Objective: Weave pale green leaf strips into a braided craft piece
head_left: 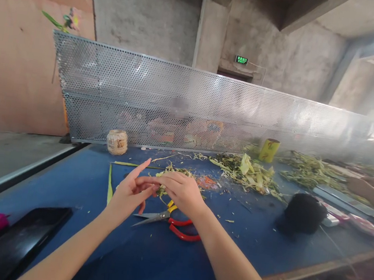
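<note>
My left hand (129,192) and my right hand (182,191) meet at the fingertips above the middle of the blue table. The left index finger points up while the thumb and other fingers bend in toward the right hand's fingertips. My right hand has its fingers pressed together, back turned up. Whatever lies between the fingertips is too small or hidden to make out. Just behind the hands is a small heap of shredded dry plant strips (178,171), partly covered. Scissors with red handles (184,236) lie below my hands, blades pointing left.
A straw-wrapped jar (117,142) stands at back left, a yellow-green can (269,150) at back right beside a leaf pile (247,172). A black spool-like bundle (305,212) sits right, a dark phone-like slab (28,238) left. Another person's arm (371,190) reaches in at right. A perforated metal screen (165,96) borders the back.
</note>
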Demonstrator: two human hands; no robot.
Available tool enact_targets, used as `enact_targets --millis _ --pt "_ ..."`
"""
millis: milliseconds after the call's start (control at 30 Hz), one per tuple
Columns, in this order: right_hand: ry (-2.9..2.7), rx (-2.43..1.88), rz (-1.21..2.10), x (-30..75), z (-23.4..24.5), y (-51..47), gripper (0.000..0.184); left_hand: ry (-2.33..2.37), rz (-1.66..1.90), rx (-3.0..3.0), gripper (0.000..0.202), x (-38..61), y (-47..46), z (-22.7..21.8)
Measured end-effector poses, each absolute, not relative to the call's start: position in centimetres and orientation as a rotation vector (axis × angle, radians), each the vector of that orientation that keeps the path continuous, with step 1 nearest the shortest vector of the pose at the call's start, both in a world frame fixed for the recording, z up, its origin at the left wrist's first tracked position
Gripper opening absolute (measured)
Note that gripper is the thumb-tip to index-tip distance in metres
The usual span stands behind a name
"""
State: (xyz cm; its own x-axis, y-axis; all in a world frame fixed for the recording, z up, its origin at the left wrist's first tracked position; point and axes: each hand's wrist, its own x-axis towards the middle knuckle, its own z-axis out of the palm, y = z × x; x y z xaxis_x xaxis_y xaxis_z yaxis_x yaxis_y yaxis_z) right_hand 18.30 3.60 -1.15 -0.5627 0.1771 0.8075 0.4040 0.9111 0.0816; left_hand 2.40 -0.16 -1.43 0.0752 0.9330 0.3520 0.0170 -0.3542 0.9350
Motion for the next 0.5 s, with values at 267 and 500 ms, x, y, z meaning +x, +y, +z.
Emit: enact_targets --millis 267,500 --pt "-2.146 -0.410 -0.309 18.27 -1.28 3.56 0.029 1.009 1.451 1.492 0.078 2.39 -0.06 -1.25" --pt "-2.080 -0.400 -0.113 17.84 -1.56 3.76 0.029 1.012 1.467 1.501 0.071 2.24 0.12 -1.45"
